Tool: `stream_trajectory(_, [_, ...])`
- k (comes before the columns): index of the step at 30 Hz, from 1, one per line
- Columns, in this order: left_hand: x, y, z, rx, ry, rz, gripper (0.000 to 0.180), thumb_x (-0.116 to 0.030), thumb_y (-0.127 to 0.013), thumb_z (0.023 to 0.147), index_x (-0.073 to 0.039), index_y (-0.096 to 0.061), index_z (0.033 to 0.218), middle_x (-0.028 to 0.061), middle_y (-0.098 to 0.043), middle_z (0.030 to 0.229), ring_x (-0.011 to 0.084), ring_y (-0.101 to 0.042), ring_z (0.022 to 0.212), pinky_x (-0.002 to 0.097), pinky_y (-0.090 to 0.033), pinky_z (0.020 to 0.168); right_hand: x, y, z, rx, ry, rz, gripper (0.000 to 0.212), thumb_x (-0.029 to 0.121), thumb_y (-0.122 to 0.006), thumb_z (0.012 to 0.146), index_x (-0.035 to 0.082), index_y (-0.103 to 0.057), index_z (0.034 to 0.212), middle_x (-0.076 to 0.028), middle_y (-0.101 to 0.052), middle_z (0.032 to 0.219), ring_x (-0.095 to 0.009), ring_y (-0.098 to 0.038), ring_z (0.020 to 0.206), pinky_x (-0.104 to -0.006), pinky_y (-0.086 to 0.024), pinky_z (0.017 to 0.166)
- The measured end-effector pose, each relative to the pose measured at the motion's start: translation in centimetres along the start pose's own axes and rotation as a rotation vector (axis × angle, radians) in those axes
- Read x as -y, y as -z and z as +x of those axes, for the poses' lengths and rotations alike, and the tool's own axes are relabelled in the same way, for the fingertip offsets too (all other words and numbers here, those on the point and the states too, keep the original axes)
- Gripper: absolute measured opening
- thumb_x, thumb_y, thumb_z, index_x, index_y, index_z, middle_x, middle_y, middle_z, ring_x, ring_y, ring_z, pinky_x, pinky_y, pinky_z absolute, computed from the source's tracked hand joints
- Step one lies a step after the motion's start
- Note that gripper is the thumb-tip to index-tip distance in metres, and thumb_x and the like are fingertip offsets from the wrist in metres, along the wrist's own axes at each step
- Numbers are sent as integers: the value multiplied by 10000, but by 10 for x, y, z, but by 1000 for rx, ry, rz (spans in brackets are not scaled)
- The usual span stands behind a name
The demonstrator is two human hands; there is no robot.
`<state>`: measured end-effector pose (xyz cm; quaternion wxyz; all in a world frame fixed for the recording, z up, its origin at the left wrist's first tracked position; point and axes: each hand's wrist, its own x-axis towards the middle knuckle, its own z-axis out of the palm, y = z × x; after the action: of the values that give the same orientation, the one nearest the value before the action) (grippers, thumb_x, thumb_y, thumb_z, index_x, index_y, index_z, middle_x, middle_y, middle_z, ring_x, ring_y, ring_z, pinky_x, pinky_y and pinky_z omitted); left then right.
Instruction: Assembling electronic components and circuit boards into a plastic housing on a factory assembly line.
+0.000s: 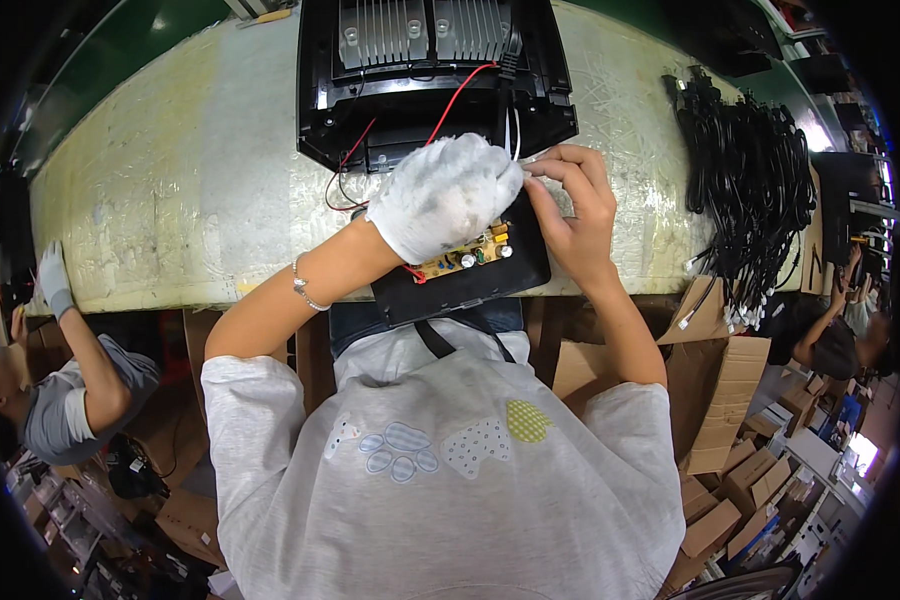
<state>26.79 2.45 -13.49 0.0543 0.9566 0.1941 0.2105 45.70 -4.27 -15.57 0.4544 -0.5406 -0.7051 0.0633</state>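
Observation:
My left hand (448,195), in a white knit glove, is closed above a black panel (470,292); its fingers hide what they hold. Bare, my right hand (578,205) pinches thumb and forefinger together right beside the gloved fingertips. A white wire (517,125) from a black cable (508,75) runs down to where both hands meet; its end is hidden. Under my left hand, a tan circuit board (480,252) with small components lies on the panel. Beyond my hands sits a large black housing (320,125) with finned metal heat sinks (425,35). A red wire (460,92) runs from it behind the glove.
Thin red and black wires (335,190) loop left of my glove. The worktable (170,170) has a plastic-covered surface. A heap of black cables (740,190) hangs over its right edge above cardboard (730,400). Another person (85,385) works at the left.

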Motion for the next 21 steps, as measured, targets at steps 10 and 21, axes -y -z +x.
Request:
stream_trajectory(10, [10, -10, 4, -190, -48, -208, 291, -53, -618, 755, -90, -628, 1043, 29, -633, 953, 241, -606, 825, 337, -518, 675, 9, 9, 4, 99, -210, 163, 122, -21, -708, 788, -11, -649, 894, -87, -610, 900, -185, -612, 775, -285, -483, 654])
stream_trajectory(21, [14, -19, 10, -338, 38, -284, 224, -60, -689, 712, -109, -626, 922, 70, -589, 872, 280, -606, 805, 383, -520, 693, -5, 20, 3, 48, -442, 541, 54, -63, -677, 828, -40, -656, 872, -66, -602, 936, -120, -563, 852, -232, -440, 774])
